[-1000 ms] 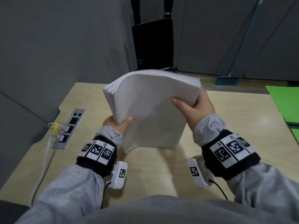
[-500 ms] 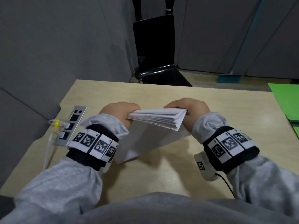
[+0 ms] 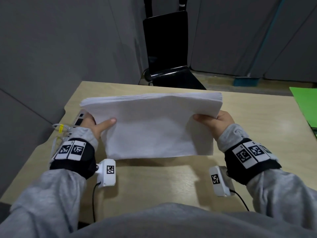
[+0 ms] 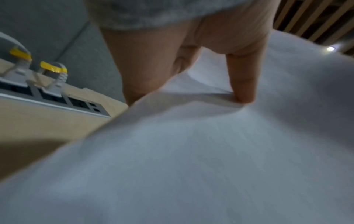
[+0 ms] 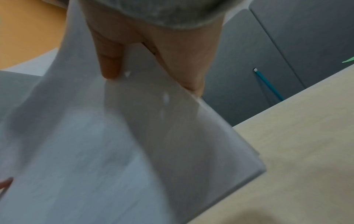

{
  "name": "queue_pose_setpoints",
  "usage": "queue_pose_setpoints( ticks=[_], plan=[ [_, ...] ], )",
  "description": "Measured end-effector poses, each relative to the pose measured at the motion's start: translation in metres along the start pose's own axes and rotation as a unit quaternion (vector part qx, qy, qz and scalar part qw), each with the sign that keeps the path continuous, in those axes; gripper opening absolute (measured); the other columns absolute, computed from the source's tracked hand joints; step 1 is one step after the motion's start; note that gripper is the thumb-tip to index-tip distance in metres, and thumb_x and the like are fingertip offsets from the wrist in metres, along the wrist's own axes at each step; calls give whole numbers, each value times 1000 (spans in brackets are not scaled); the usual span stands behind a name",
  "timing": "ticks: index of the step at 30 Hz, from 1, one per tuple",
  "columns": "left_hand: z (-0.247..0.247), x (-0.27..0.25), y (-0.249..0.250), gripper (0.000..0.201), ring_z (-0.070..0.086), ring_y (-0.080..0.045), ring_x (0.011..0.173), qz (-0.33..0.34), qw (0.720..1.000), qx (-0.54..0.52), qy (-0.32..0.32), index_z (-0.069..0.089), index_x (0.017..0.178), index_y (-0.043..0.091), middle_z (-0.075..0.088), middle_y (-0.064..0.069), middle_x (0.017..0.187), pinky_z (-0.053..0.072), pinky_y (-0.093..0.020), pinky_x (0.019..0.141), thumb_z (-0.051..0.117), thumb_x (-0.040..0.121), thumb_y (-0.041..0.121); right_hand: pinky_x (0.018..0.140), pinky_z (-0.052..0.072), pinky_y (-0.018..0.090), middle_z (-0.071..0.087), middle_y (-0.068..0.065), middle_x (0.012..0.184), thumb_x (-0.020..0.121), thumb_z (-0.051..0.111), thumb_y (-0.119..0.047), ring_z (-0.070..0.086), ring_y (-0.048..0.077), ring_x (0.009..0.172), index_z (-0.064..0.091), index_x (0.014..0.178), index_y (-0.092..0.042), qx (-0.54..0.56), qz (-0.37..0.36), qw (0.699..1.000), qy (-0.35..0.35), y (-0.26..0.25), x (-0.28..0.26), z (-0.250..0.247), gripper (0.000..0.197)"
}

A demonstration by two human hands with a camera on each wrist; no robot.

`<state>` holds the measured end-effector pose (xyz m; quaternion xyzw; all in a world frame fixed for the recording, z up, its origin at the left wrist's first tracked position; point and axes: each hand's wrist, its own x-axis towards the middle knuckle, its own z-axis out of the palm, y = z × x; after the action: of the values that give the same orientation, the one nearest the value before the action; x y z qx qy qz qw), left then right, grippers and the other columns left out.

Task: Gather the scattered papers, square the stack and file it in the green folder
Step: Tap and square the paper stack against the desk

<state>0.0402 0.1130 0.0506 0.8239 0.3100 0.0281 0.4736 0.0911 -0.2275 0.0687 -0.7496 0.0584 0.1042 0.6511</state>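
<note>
A thick stack of white papers stands on its long edge over the wooden table, held between both hands. My left hand grips its left side, thumb across the near face; the left wrist view shows that thumb pressing the paper. My right hand grips the right side, thumb on the near face and fingers behind; the right wrist view shows the thumb on the sheets. The green folder lies at the table's right edge, cut off by the frame.
A metal socket strip with white plugged cables is set into the table's left side, just behind my left hand. A black chair stands beyond the far edge. Grey partition walls close off the left and back.
The stack has been turned and raised from lying nearly flat and edge-on between my hands to standing on its long edge with its broad face towards me. Both hands moved apart to its ends.
</note>
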Motion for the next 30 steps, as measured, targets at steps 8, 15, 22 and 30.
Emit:
queue_pose_setpoints(
  ticks=[8,15,22,30],
  plan=[
    [28,-26,38,26,68,4,68,118,958,-261,-20,51,115,4,73,12,74,52,-11,61,47,91,-6,73,53,35,67,-8,75,81,69,-25,63,16,72,65,73,-29,23,-52,994,98,4,0,9,10],
    [40,-41,25,43,61,-16,91,41,994,-102,2,55,118,5,61,0,95,44,-4,68,70,79,13,84,48,32,67,0,91,81,69,-16,63,22,91,63,102,-23,-15,-4,994,110,28,-5,5,23],
    [40,-54,29,53,53,-17,94,-16,988,-140,69,52,121,13,57,1,103,39,-17,75,73,76,29,54,47,10,66,-8,76,85,66,-21,61,-9,57,63,79,-26,29,-40,990,133,23,-13,6,8],
    [44,-57,37,43,50,-24,91,-47,996,-68,30,55,119,7,54,-3,98,35,-29,82,65,84,28,88,49,37,67,3,96,87,63,-22,62,24,94,68,103,-22,-71,47,996,37,35,-6,18,16]
  ],
)
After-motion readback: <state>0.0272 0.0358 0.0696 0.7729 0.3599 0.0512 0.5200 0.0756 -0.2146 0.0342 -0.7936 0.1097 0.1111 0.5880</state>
